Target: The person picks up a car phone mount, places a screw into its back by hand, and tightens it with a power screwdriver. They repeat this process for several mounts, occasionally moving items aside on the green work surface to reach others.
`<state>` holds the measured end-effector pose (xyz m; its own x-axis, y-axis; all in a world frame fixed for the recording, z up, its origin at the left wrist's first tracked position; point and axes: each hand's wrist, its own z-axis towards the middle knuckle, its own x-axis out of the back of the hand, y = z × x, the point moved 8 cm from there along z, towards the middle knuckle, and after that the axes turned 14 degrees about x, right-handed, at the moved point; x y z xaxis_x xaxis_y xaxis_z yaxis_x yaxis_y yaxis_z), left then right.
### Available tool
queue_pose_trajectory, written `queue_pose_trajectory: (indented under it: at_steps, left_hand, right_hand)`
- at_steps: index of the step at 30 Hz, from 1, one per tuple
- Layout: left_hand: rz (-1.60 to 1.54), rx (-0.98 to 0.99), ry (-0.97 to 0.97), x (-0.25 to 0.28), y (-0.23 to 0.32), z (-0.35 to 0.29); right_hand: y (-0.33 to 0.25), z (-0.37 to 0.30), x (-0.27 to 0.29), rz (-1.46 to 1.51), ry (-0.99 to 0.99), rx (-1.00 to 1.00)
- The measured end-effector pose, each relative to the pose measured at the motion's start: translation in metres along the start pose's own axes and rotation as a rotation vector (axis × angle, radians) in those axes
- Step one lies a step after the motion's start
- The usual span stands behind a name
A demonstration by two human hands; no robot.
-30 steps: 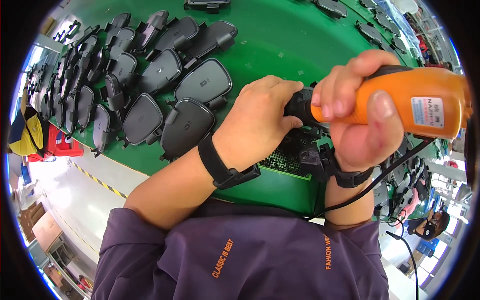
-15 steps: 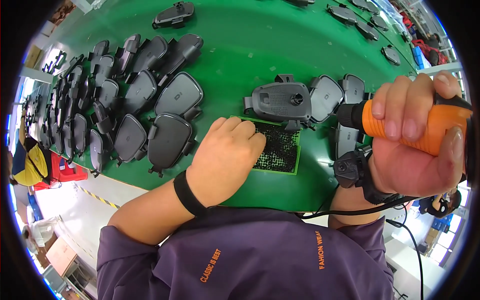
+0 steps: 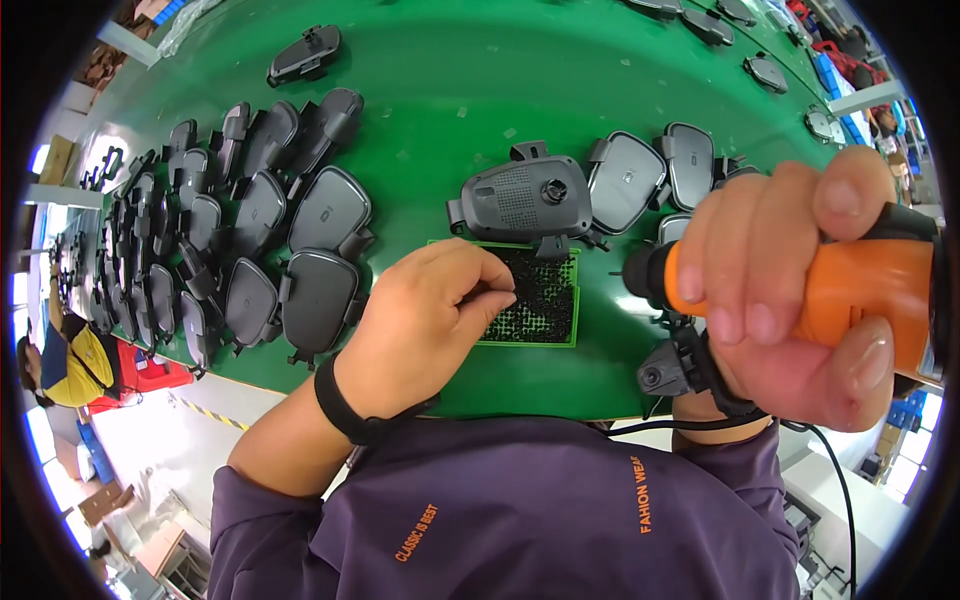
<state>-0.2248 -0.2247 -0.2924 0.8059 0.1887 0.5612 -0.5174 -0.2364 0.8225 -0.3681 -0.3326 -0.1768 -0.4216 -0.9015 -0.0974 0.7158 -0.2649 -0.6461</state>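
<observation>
My right hand (image 3: 770,280) is wrapped around an orange electric screwdriver (image 3: 850,290), its black nose pointing left. My left hand (image 3: 430,310) is closed in a pinch, thumb against forefinger, over a shallow green tray (image 3: 576,300) of tiny black pieces that look like screws. Whatever is between those fingertips is too small to make out. Just behind the tray, a dark grey phone holder (image 3: 520,200) lies back side up, showing a perforated panel and a round knob. Neither hand touches it.
Many similar phone holders (image 3: 320,300) crowd the left of the green table (image 3: 440,60). More (image 3: 627,182) lie beyond the screwdriver, and one (image 3: 305,54) sits apart at the back. A black cable (image 3: 650,425) runs along the near edge. Another person (image 3: 70,350) is at far left.
My left fingers have come into a visible pinch over the tray. The screwdriver has moved left and slightly down. The whole view has shifted a little.
</observation>
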Motion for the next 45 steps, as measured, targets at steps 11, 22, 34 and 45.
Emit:
queue_pose_trajectory:
  at_steps: [11, 22, 34, 45]
  left_hand:
    - [-0.849, 0.246, -0.155, -0.021, 0.004, 0.007]
    - [-0.883, 0.204, -0.215, -0.026, 0.012, 0.012]
    - [-0.458, -0.131, 0.057, -0.007, 0.031, 0.013]
    - [0.214, -0.202, 0.286, 0.011, 0.034, 0.023]
  right_hand:
    - [-0.002, 0.002, -0.015, -0.049, 0.038, 0.027]
    - [0.001, 0.0, -0.015, -0.061, 0.061, 0.026]
    - [0.001, -0.013, -0.016, -0.073, 0.098, 0.0]
    - [0.031, -0.002, 0.027, -0.121, 0.152, -0.046]
